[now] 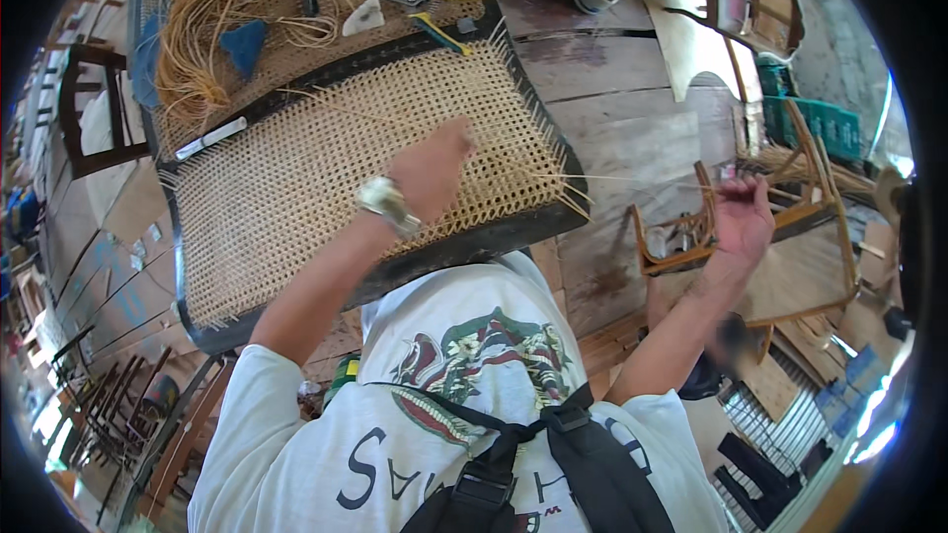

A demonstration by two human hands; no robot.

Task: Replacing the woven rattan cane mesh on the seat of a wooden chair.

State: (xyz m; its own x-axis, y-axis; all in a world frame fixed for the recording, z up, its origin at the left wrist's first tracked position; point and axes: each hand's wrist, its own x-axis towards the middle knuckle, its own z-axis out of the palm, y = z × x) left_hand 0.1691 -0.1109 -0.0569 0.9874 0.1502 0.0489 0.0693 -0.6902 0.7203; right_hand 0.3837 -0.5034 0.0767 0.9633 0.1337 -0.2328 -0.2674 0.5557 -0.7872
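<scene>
In front of me a woven cane panel (pixel 326 168) is stretched over a dark frame, with loose strand ends sticking out along its right edge. My left hand (pixel 434 173), with a watch (pixel 388 202) on the wrist, rests low over the weave, right of its middle. Its fingers are bent together, and whatever they hold is hidden. Out to the right, my raised right hand (pixel 746 217) pinches a thin cane strand (pixel 632 178). That strand runs taut and nearly level from the panel's right edge to the fingers.
Beyond the weave lie a bundle of loose cane (pixel 207 30), yellow-handled pliers (pixel 439 32), a blue scrap (pixel 243 45) and a white tube-like piece (pixel 210 138). A wooden chair frame (pixel 829 188) stands at right, near a green crate (pixel 820 126). Another person (pixel 706 370) is partly visible behind my right arm.
</scene>
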